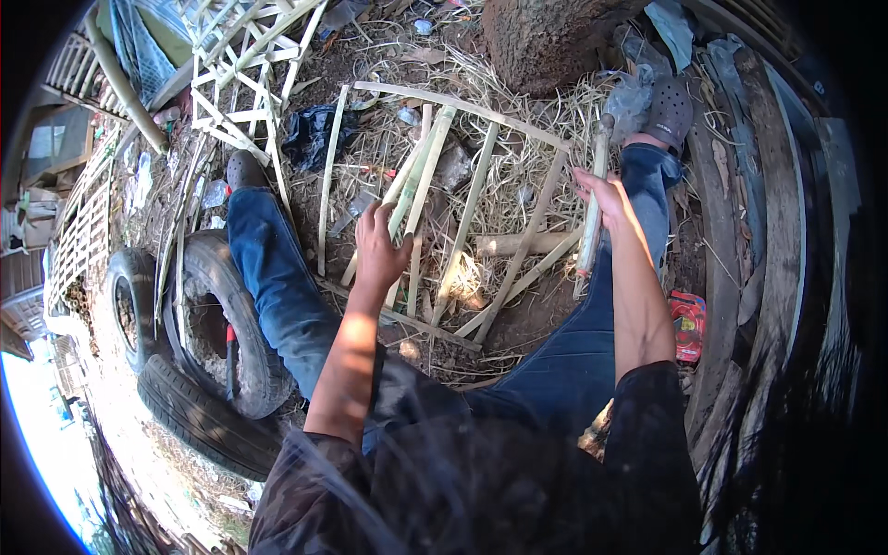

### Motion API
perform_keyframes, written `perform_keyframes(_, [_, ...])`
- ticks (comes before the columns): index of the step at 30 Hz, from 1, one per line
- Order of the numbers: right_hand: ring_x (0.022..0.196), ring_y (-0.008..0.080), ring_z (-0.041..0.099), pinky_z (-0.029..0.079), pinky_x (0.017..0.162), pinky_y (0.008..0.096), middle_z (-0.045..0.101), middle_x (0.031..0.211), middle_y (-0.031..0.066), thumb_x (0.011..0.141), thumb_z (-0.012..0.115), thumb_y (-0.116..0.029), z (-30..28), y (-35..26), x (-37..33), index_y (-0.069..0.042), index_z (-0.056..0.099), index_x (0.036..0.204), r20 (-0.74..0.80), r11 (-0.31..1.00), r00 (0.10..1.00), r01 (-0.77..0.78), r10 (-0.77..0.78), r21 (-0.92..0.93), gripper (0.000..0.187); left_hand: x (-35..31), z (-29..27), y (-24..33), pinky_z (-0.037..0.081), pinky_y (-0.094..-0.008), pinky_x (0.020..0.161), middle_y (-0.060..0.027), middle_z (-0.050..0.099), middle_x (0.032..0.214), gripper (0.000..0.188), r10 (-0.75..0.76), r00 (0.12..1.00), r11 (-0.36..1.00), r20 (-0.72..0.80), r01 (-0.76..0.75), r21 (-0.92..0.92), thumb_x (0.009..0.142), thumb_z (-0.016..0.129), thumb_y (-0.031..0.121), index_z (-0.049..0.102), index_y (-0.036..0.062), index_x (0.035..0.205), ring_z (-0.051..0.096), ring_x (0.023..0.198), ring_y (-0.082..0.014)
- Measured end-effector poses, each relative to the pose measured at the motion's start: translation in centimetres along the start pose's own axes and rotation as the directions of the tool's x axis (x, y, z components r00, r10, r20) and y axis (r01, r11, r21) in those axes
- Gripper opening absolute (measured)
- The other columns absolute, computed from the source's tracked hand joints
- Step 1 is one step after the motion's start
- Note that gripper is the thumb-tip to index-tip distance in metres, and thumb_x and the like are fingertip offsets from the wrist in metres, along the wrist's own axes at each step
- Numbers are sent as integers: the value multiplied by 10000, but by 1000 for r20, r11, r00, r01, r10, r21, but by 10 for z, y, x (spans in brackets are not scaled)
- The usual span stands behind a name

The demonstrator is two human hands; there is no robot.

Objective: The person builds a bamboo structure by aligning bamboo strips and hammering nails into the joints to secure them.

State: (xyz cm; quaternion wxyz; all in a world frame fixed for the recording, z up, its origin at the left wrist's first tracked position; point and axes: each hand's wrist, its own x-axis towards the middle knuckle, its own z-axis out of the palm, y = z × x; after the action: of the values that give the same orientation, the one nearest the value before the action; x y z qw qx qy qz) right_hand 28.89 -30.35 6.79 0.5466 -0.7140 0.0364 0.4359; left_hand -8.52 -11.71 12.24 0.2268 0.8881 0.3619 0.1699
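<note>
Two worn black rubber tyres [199,370] flank a seated person whose spread left hand [381,248] steadies a pale split-bamboo lattice frame [444,213] on straw-strewn ground, the right hand [601,196] closed around an upright bamboo-handled tool [592,213].

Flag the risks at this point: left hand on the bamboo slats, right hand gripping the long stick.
1. The left hand rests flat on the bamboo lattice frame; its fingers lie among split slats, so splinters or pinching seem possible.
2. The right hand grips a long stick-like tool near the right knee; a slip could strike the leg.
3. The frame lies on loose straw, so it may shift under pressure.
</note>
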Motion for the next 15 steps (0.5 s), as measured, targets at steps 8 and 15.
perform_keyframes(8, [1023,189,629,496,853,283,612,1177,165,807,583,26,-56,18,-167,70,513,1199,250,868,864,477,-436,-136,401,-184,-192,-2,334,-461,1038,-239,430,1287,567,-149,927,938,-345,243,246,734,677,79,453,32,1253,421,1216,-414])
perform_keyframes(15, [1061,213,627,487,884,299,596,1221,158,831,567,38,-88,27,-273,53,497,1225,325,759,760,631,-563,-161,400,-378,-272,-53,348,-437,1029,-231,459,1227,611,-316,731,784,-605,560,267,721,724,100,448,-3,1257,435,1187,-392])
